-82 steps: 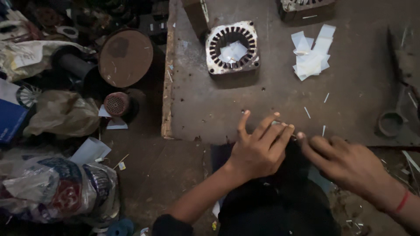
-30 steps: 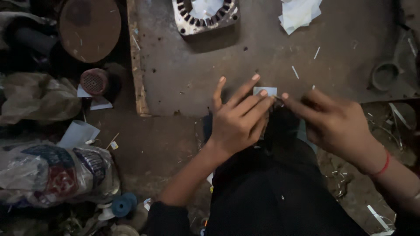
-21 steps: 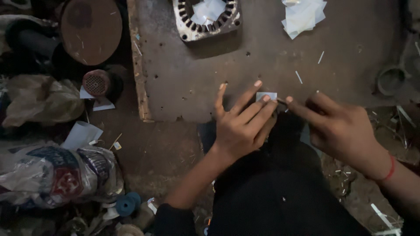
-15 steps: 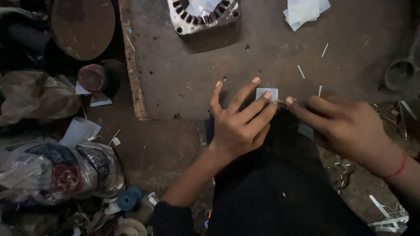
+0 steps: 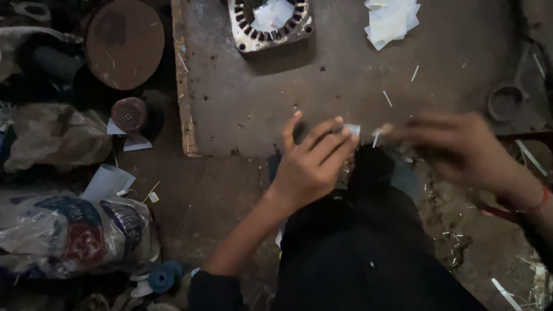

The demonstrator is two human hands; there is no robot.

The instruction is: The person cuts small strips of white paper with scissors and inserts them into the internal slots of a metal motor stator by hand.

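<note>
Dim workshop floor, clutter all round; a low grey tabletop point(image 5: 322, 86) is seen from above, its near edge running just under both hands.

Small pale paper slip point(image 5: 352, 129) is held at the near edge of the tabletop, roughly mid-way along it. Left hand point(image 5: 311, 164) lies flat-ish, fingers extended, fingertips pinning the slip from the left. Right hand point(image 5: 461, 147) is motion-blurred; fingers seem pinched toward the slip's right end, but its grip cannot be told for certain.

Stator core point(image 5: 271, 23) is set at the far edge, more slips lying in its bore. Stack of cut paper pieces point(image 5: 391, 20) sits toward the far right corner. Thin offcut slivers point(image 5: 387, 98) are scattered between the stack and the hands.

Judgement on doing the step well:
- Slip looks to be getting folded or creased; it should be kept flat against the tabletop edge so the crease is straight.
- Pressure is best applied by left fingertips close to the fold line, with the right hand drawn along once, evenly.
- Light is poor; edge alignment should be checked by touch.
- Slivers should be kept clear from under the slip, else the crease is distorted.

Left of the tabletop: round rusty disc point(image 5: 124, 43), printed sack point(image 5: 69, 236).
</note>
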